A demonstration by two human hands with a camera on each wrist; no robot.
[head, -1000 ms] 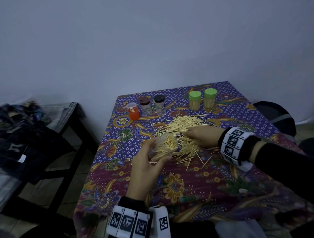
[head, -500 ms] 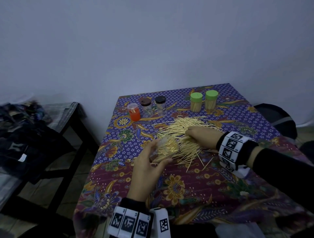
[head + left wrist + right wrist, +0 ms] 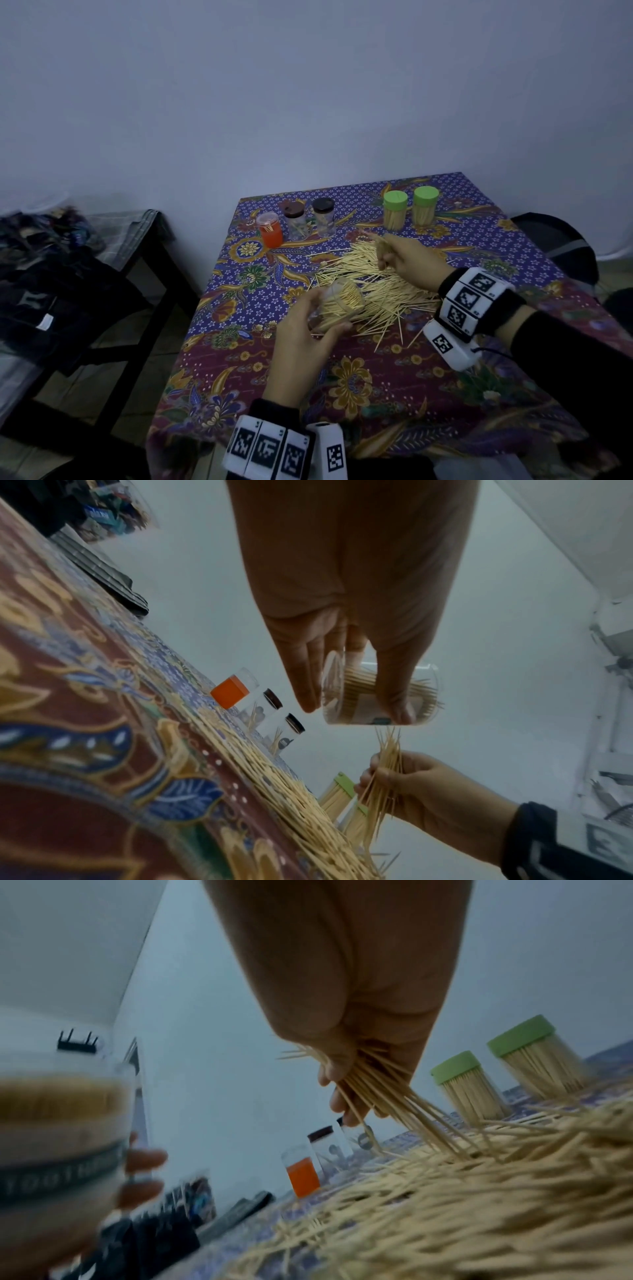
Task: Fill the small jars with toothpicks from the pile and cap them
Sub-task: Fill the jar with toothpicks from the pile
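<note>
- The left hand point(image 3: 301, 346) is holding a clear jar point(image 3: 337, 305), and its grip is curling round the jar's sides.
- The jar is tipping over on its side, just above the near edge of the pile point(image 3: 370, 281). It is holding a lot of toothpicks already and has no cap on.
- The right hand point(image 3: 411, 260) is pinching a bunch point(image 3: 383, 775) of toothpicks, with its grip pressing together round them.
- The bunch is sitting over the far side of the pile, and some of its tips are touching the pile.
- The pile is lying in the middle of the surface point(image 3: 376, 394), which is wearing a flowery cloth.
- Behind the pile, two jars with green caps point(image 3: 409, 214) are standing side by side, full of toothpicks.
- To the left of the pile, at the back, an orange jar point(image 3: 270, 229) is standing next to two jars with dark caps point(image 3: 310, 219).
- Far to the left of the pile, dark clothes point(image 3: 51, 284) are lying on a low black bench point(image 3: 144, 236).
</note>
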